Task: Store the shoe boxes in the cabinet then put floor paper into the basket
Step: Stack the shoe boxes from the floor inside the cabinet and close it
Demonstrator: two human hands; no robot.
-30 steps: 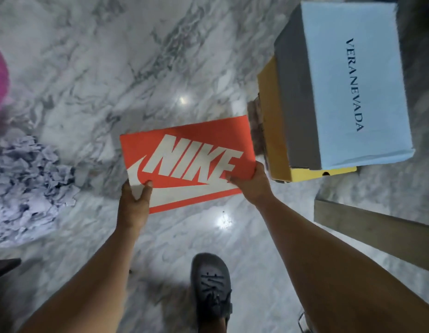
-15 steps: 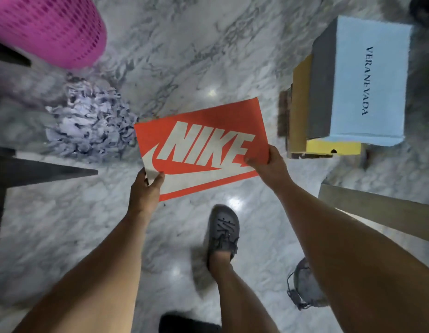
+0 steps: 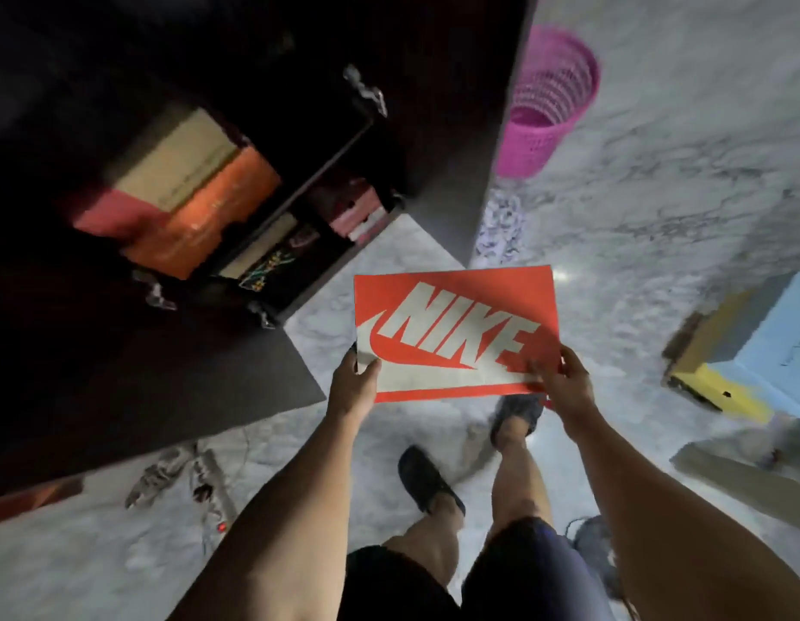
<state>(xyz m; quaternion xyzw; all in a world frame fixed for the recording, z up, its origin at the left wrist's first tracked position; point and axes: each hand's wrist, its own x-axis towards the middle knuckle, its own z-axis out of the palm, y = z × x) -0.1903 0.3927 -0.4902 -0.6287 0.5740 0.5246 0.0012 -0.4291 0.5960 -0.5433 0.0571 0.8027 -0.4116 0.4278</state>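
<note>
Orange shoe box (image 3: 456, 333) is gripped at its near corners by the left hand (image 3: 354, 387) and right hand (image 3: 566, 383), with the open cabinet (image 3: 236, 208) up-left of them

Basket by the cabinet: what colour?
Pink mesh basket, clearest in the head view.

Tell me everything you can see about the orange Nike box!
The orange Nike box looks like cardboard, with its lid on. The top shows big white NIKE letters and a white swoosh. It is held up above the marble floor, about level, in front of the open dark cabinet. The left hand grips its near left corner, thumb on top, and the right hand grips the near right corner. Nothing else touches it.
</note>
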